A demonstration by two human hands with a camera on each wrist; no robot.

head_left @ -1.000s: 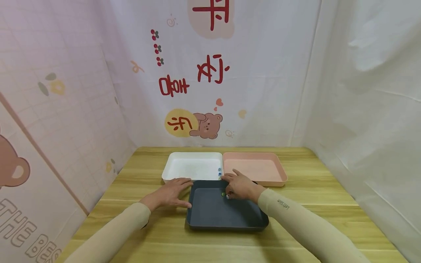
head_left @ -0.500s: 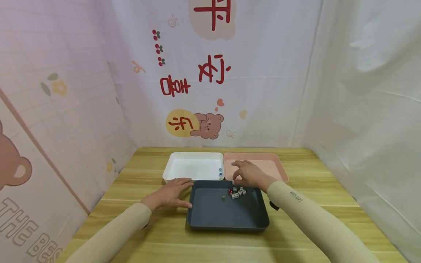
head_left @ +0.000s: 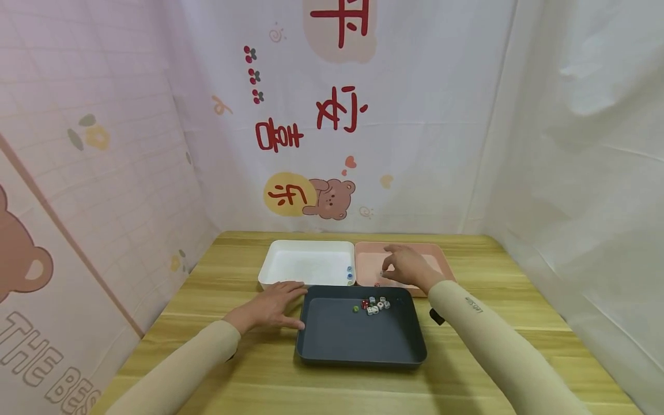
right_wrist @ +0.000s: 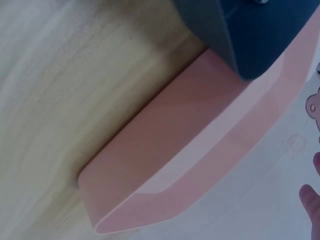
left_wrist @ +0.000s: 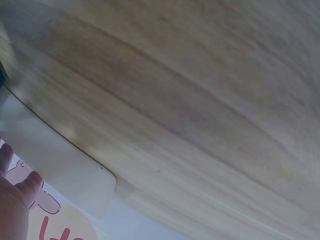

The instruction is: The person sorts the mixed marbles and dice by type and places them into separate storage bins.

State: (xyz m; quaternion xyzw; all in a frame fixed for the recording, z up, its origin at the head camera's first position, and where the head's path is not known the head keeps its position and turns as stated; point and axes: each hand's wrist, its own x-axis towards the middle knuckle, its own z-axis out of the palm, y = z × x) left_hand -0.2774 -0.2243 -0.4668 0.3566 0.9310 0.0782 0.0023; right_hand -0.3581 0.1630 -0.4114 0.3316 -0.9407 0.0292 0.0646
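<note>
Beyond the far right side of the dark tray (head_left: 358, 340), a small pale die (head_left: 383, 272) shows at the fingertips of the right hand (head_left: 410, 268), its marks too small to read. Thumb and forefinger curve together and pinch it above the pink tray (head_left: 370, 256). That hand points inward and down, and its sleeve (head_left: 477, 323) slants past the right side of the dark tray. Just below the fingertips, at the pink tray's near side, is a red-and-white die (head_left: 377, 285).

At the dark tray's left wall, the left hand (head_left: 267, 305) lies with fingers relaxed and thumb spread, thumb tip touching the rim. Within the dark tray, toward its far wall, sit a cluster of white dice (head_left: 373, 310), a red die (head_left: 365, 304) beside them, and a green piece (head_left: 355, 309) to their left. Beyond it on the left stands the white tray (head_left: 301, 265), small blue pieces (head_left: 350, 276) by its right wall.
</note>
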